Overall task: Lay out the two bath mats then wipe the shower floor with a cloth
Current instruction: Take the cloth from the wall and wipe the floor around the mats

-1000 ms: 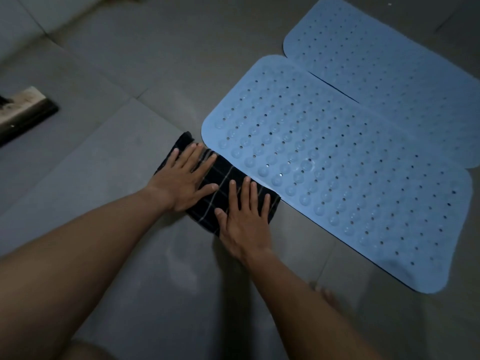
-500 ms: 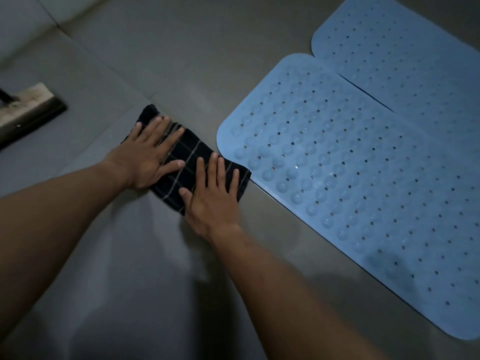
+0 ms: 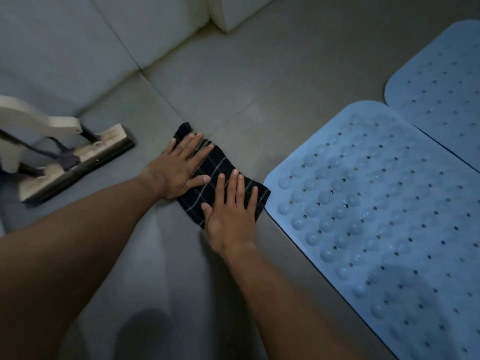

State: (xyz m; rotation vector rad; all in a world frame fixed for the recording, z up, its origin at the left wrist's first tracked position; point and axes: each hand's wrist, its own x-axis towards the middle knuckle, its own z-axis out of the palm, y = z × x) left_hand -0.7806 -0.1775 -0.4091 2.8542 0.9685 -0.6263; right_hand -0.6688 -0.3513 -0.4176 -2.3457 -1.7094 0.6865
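Two bare forearms, no sleeves reaching the visible part. No watch, bracelet or ring on either wrist or finger. Left hand (image 3: pixel 179 169) bare, ungloved, nails short and pale. Right hand (image 3: pixel 232 213) likewise bare, nails short. Both arms in dim light, partly shadowed toward the elbows.

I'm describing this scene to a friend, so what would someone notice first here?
Two bare hands, left hand and right hand, press flat on a dark checked cloth on the grey tiled floor. Two blue perforated bath mats lie side by side at right, and a floor squeegee rests at left.
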